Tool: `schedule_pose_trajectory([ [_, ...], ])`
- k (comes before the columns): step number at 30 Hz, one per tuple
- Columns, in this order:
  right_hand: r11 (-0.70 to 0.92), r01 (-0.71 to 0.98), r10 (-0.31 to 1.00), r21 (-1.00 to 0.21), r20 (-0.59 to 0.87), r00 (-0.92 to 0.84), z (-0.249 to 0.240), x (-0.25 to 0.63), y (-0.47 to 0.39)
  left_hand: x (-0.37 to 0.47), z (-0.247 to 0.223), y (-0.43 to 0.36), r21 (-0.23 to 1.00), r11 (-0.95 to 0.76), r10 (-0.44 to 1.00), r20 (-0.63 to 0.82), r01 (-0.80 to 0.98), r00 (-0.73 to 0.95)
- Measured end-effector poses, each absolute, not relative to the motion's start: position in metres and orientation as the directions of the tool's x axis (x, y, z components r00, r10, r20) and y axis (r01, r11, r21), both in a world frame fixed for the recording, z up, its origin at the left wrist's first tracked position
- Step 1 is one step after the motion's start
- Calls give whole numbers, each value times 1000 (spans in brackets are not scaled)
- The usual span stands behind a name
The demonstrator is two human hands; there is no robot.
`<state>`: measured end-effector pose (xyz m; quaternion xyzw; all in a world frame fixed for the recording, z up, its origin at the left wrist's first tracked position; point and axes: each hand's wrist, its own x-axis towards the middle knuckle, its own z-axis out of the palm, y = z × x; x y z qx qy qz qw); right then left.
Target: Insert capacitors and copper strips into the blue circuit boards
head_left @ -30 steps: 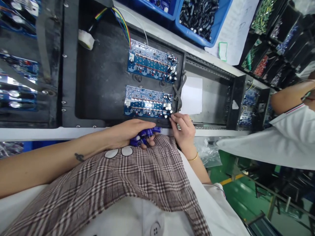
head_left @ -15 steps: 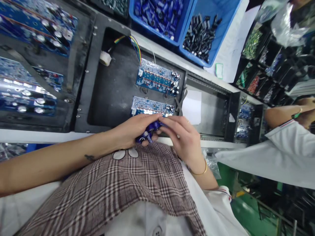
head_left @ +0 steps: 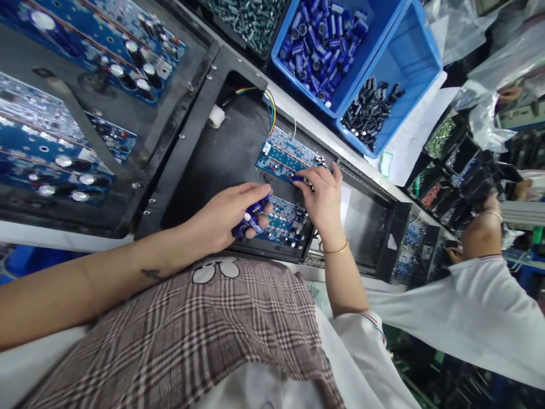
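Observation:
My left hand (head_left: 236,218) is closed around several blue capacitors (head_left: 252,218), just left of the nearer circuit board (head_left: 283,218). Between the fingertips of my right hand (head_left: 321,196) is one blue capacitor (head_left: 298,178), at the lower right part of the farther circuit board (head_left: 283,154). Whether its leads are in the board cannot be seen, as my fingers cover that corner. Both boards lie in a black tray (head_left: 200,159). Coloured wires (head_left: 272,111) run beside the farther board to a white connector (head_left: 216,116).
Blue bins hold blue capacitors (head_left: 319,48) and black capacitors (head_left: 370,111) behind the tray. A box of small greenish parts (head_left: 249,20) stands beside them. Another tray with larger boards (head_left: 63,153) is at left. A co-worker's arm (head_left: 481,233) reaches toward dark part boxes at right.
My right hand has moved away from my left hand, up to the farther board, carrying a blue capacitor. My left hand still holds its bunch. The view has shifted, uncovering the nearer board.

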<state>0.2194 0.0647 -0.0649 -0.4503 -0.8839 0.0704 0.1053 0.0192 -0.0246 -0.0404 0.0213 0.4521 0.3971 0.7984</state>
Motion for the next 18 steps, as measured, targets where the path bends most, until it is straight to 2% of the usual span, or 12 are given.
schedule_pose_trajectory([
  [6,608,763,791,-218,81,-607,-60,218,70,16,-41,-22,421,659,677,-693,-624,247],
  [13,711,695,703,-104,124,-700,-61,216,67,17,-43,-17,369,673,647,-714,-641,268],
  [18,768,615,630,-177,36,-776,-56,220,75,17,-45,-20,345,690,628,-723,-637,289],
])
